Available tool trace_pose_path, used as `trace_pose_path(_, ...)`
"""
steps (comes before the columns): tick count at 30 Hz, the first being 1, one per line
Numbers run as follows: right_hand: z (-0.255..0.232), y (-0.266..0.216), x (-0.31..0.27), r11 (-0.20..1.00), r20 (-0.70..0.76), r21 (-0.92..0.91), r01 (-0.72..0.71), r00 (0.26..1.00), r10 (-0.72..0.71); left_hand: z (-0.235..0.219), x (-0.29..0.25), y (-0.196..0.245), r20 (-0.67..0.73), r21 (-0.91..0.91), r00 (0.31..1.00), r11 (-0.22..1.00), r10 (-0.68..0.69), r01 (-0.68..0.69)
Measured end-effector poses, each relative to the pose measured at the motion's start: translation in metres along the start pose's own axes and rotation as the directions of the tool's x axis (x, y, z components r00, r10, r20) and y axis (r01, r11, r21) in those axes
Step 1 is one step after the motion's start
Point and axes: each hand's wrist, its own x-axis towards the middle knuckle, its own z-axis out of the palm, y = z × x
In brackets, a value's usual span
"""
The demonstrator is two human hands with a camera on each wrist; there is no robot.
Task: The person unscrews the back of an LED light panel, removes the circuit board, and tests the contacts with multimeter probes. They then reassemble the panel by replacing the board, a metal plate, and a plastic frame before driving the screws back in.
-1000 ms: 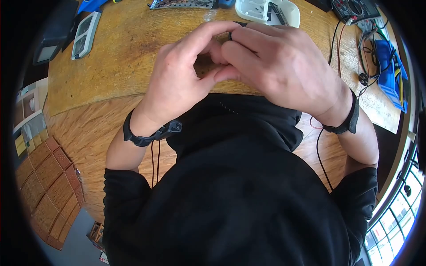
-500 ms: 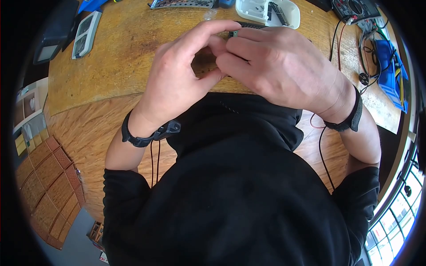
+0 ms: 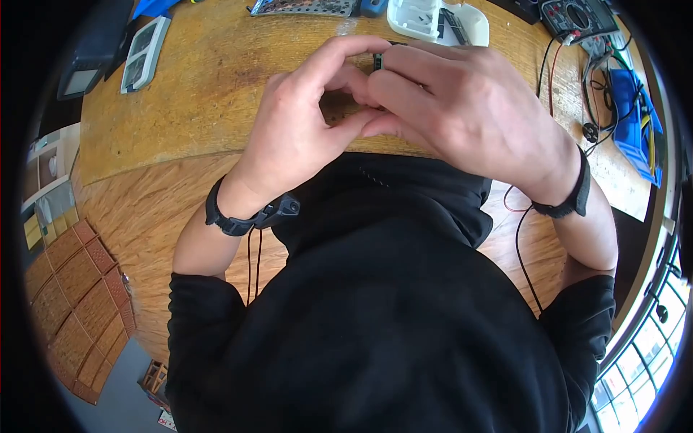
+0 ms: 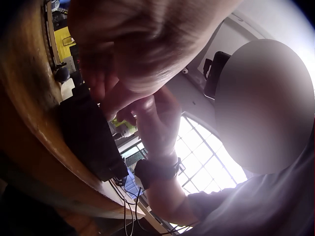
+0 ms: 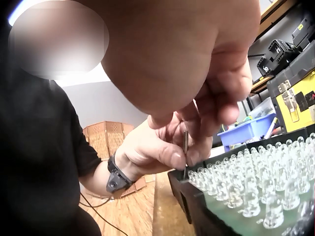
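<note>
In the right wrist view, a black frame (image 5: 183, 197) holds a board with rows of clear, bulb-shaped LEDs (image 5: 251, 199). At its near corner a thin metal rod (image 5: 185, 147) stands upright, pinched between thumb and finger of the left hand (image 5: 147, 150). Above, the right hand (image 5: 182, 54) has its fingers bent close to the rod's top; whether they grip it is hidden. The head view shows the left hand (image 3: 296, 126) and right hand (image 3: 476, 108) meeting at the fingertips, covering most of the work. The frame's dark side (image 4: 91, 132) appears in the left wrist view.
Beyond the hands is a white tray (image 3: 413, 30) with small dark parts. A multimeter (image 3: 577, 16) and a blue bin (image 3: 635, 126) with cables lie right, a white-framed case (image 3: 144, 54) left. The bench's front edge runs below the hands.
The right hand has shifted slightly at the fingertips, and its thumb shows again beside the left thumb. The left hand stays nearly in place; the whole head view has moved a little.
</note>
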Motion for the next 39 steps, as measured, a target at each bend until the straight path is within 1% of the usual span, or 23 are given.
trace_pose_path(1,0.001,0.001,-0.001,1.000,-0.001,0.001,0.001,1.000,-0.001,-0.001,0.000,0.000,-0.001,0.001,1.000,1.000,-0.001,0.001)
trace_pose_path(3,0.002,0.003,-0.003,0.997,0.015,0.036,0.066,0.998,-0.066,-0.002,0.000,0.001,0.031,0.023,1.000,1.000,-0.007,0.006)
trace_pose_path(7,0.003,0.002,-0.001,0.997,0.033,0.043,0.059,0.998,-0.061,-0.004,0.001,0.002,0.027,0.008,1.000,1.000,-0.009,0.009)
trace_pose_path(9,0.004,0.000,-0.001,0.995,0.038,-0.048,0.082,0.996,-0.080,-0.008,0.003,0.003,0.065,0.077,0.998,0.997,0.003,-0.008)
trace_pose_path(12,0.004,0.000,0.000,0.988,0.069,-0.100,0.114,0.992,-0.107,-0.015,0.005,0.001,0.090,0.041,0.996,0.999,-0.004,0.000)
trace_pose_path(16,0.006,0.001,0.002,0.985,0.052,-0.092,0.144,0.989,-0.140,-0.019,0.005,0.004,0.110,0.056,0.994,0.998,0.014,-0.020)
trace_pose_path(19,0.011,-0.001,0.001,0.982,0.036,-0.129,0.137,0.990,-0.134,-0.017,0.003,0.005,0.100,0.054,0.995,0.998,0.007,-0.013)
trace_pose_path(21,0.014,-0.004,0.002,0.976,-0.002,-0.156,0.151,0.988,-0.153,-0.017,0.003,0.006,0.106,0.082,0.994,0.996,0.008,-0.017)
trace_pose_path(22,0.013,-0.005,0.003,0.976,-0.002,-0.156,0.151,0.988,-0.153,-0.017,0.002,0.006,0.107,0.082,0.994,0.996,0.008,-0.017)
trace_pose_path(24,0.010,-0.009,0.003,0.991,0.071,-0.070,0.112,0.992,-0.107,-0.016,0.002,0.004,0.127,0.079,0.992,0.996,0.021,-0.032)
trace_pose_path(25,0.012,-0.010,0.004,0.991,0.070,-0.072,0.113,0.992,-0.108,-0.016,0.002,0.003,0.126,0.080,0.992,0.996,0.022,-0.033)
trace_pose_path(27,0.018,-0.011,0.003,0.990,-0.008,-0.072,0.122,0.992,-0.123,-0.018,0.002,0.001,0.191,0.108,0.982,0.994,-0.009,-0.012)
trace_pose_path(28,0.018,-0.012,0.004,0.989,-0.010,-0.075,0.126,0.992,-0.128,-0.017,0.002,0.000,0.188,0.111,0.982,0.994,-0.006,-0.015)
trace_pose_path(30,0.017,-0.017,0.005,0.993,0.000,-0.034,0.115,0.993,-0.115,-0.013,0.004,-0.003,0.181,0.245,0.975,0.955,0.125,-0.168)
trace_pose_path(34,0.019,-0.020,0.005,0.989,-0.048,-0.109,0.105,0.993,-0.111,-0.013,0.006,-0.002,0.195,0.253,0.972,0.951,0.133,-0.181)
trace_pose_path(35,0.018,-0.018,0.005,0.992,-0.054,-0.093,0.085,0.994,-0.090,-0.013,0.007,-0.001,0.204,0.251,0.972,0.953,0.116,-0.167)
trace_pose_path(36,0.017,-0.017,0.004,0.995,-0.061,-0.075,0.064,0.996,-0.068,-0.013,0.007,0.000,0.202,0.262,0.969,0.946,0.140,-0.191)
trace_pose_path(37,0.016,-0.017,0.003,0.997,-0.055,-0.058,0.052,0.997,-0.055,-0.013,0.008,0.001,0.210,0.260,0.969,0.949,0.127,-0.181)
trace_pose_path(39,0.013,-0.016,0.002,0.993,-0.054,-0.094,0.067,0.996,-0.073,-0.015,0.009,0.002,0.222,0.264,0.968,0.948,0.118,-0.177)
